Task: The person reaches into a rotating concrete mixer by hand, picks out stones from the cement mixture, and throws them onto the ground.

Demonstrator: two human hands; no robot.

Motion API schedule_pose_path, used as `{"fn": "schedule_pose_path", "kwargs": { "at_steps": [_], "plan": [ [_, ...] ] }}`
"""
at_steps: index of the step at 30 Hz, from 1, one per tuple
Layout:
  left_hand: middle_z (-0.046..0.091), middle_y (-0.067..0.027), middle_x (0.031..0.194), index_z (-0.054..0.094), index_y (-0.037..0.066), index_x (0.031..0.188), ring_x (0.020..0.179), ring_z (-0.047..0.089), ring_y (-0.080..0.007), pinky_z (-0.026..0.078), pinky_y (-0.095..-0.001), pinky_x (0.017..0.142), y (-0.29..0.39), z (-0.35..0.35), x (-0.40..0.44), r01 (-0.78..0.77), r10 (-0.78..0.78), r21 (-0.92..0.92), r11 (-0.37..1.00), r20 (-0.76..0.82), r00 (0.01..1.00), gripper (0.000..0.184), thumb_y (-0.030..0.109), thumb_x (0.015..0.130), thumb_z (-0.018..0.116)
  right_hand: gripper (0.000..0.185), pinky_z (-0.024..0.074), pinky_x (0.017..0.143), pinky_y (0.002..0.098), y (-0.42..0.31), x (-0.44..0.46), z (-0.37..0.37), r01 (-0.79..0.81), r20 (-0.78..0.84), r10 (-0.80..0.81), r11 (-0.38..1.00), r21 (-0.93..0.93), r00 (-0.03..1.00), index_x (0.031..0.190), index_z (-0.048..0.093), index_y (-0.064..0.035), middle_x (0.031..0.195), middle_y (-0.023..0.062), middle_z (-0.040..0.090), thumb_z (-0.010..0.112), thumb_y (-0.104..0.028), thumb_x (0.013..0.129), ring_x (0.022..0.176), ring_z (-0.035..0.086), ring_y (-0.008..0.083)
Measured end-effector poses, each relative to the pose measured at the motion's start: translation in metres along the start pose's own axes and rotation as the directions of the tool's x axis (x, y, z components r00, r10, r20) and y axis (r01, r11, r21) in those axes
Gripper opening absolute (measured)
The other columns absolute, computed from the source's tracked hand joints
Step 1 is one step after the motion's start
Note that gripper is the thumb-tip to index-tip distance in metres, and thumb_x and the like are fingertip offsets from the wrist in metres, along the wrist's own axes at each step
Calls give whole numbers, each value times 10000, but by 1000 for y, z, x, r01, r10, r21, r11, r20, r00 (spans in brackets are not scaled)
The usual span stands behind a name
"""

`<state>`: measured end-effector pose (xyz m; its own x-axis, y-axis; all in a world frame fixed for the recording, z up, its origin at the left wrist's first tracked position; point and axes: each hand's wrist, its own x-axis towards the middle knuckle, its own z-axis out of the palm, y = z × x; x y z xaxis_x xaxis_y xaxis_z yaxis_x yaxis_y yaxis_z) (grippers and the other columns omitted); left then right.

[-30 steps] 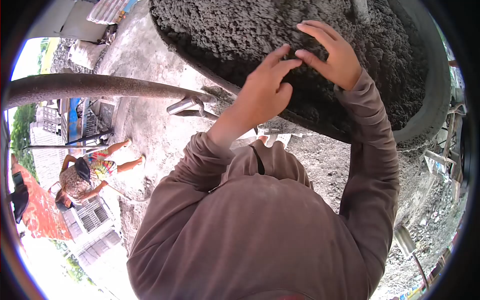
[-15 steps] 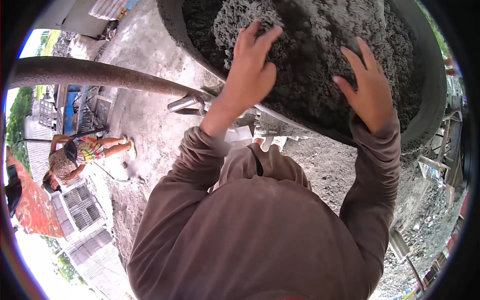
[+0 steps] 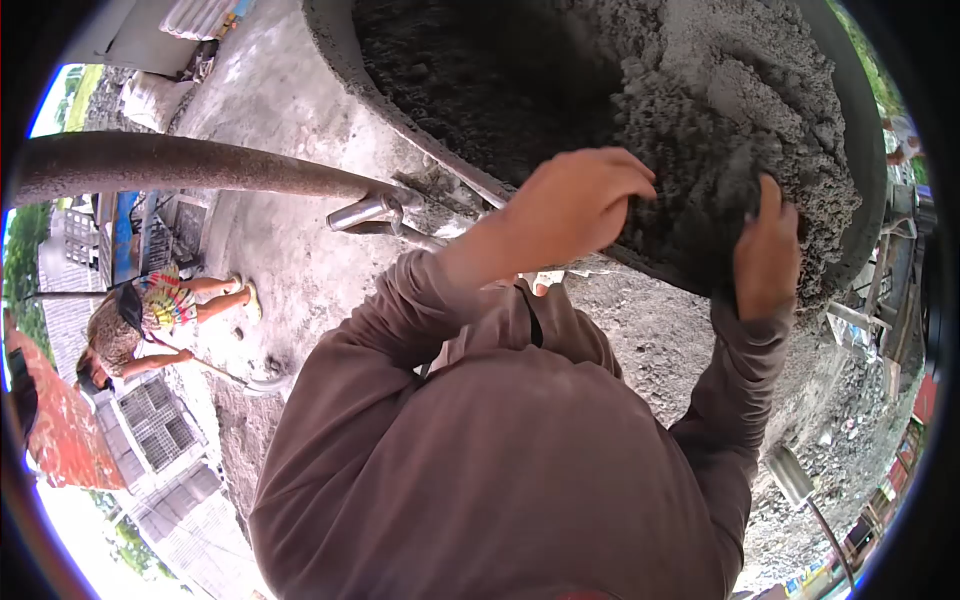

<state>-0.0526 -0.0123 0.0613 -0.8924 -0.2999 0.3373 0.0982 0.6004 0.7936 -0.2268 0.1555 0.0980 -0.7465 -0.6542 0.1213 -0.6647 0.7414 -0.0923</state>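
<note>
Damp, crumbly grey cement mix [image 3: 700, 110] fills a large round metal drum [image 3: 410, 130], with more of it heaped toward the right wall. Over the near rim reaches my left hand [image 3: 580, 200], its fingers curled together and hooked down at the mix; the palm is hidden. My right hand [image 3: 768, 255] is further right, inside the drum near its lower right edge. Its fingers bend into the mix, and grey material lies against them.
A thick rusty pipe [image 3: 200, 165] extends left from beside the drum. At left, another person [image 3: 145, 320] bends over with a long-handled tool. Concrete ground [image 3: 290, 110] lies left and rubble [image 3: 840, 440] right. A metal piece on a rod [image 3: 792, 475] is at lower right.
Both hands have come down and toward me through the mix, their spread fingers now curled. The heap has shifted right, leaving a dark hollow on the left. The other person's tool has moved slightly.
</note>
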Motion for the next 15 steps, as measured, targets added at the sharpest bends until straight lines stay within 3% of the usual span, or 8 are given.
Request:
{"fn": "schedule_pose_path", "kwargs": {
  "at_steps": [1,3,6,7,9,11,13,15],
  "plan": [
    [666,-129,1069,677,30,998,924,653,-269,519,-354,798,-9,-6,9,-47,50,122,991,-24,998,311,-63,786,469,417,490,830,452,-3,-1,4,-16,1,16,1000,-7,1000,1251,513,-92,1146,196,578,575,-3,849,965,603,409],
    [693,-119,951,695,20,925,880,668,-272,541,-363,773,-23,-41,33,-117,136,182,976,-99,986,274,-73,769,489,337,508,778,445,-6,3,13,344,100,-375,908,238,921,1197,557,-74,1066,187,617,566,-12,866,922,625,385],
    [674,-146,1047,682,5,1004,954,654,-258,508,-349,846,-29,-116,63,-18,53,193,981,-178,983,272,-2,856,453,223,505,792,418,-17,40,35,512,36,-570,762,398,821,1114,621,-39,1022,177,641,550,-48,903,926,629,378],
    [669,-167,1035,649,-27,1089,955,650,-246,489,-316,864,-18,-137,71,-6,28,121,993,-179,983,309,26,907,406,182,516,763,402,-27,42,15,536,-116,-533,765,357,838,1058,640,-33,979,165,651,564,-40,892,881,640,360],
    [695,-83,801,685,-24,877,752,659,-155,496,-258,751,-12,-146,84,-150,97,-55,987,-537,838,297,30,922,396,142,538,718,333,-40,48,-47,607,-366,-514,767,209,775,1009,668,-22,953,139,680,609,-43,882,820,674,290],
    [695,-90,847,674,-1,849,773,652,-138,490,-254,750,-4,-162,88,-273,199,-19,962,-637,744,305,30,924,380,160,546,743,256,-49,41,-87,628,-609,-362,718,301,706,1044,698,-26,948,102,712,635,-38,898,870,685,175],
    [669,-77,786,644,-10,802,715,636,-140,508,-277,689,-21,-157,101,-415,325,26,909,-667,670,258,8,909,411,198,545,794,292,-42,45,-89,575,-646,-191,678,457,739,1098,670,3,986,128,703,619,-45,913,901,680,206],
    [633,-67,731,625,-15,796,658,614,-147,500,-295,609,-78,-139,128,-423,334,3,906,-617,712,209,10,900,445,180,546,755,261,-21,68,-51,846,-883,-58,325,423,465,1055,663,43,921,122,705,642,-35,893,846,678,187]
  ]
}}
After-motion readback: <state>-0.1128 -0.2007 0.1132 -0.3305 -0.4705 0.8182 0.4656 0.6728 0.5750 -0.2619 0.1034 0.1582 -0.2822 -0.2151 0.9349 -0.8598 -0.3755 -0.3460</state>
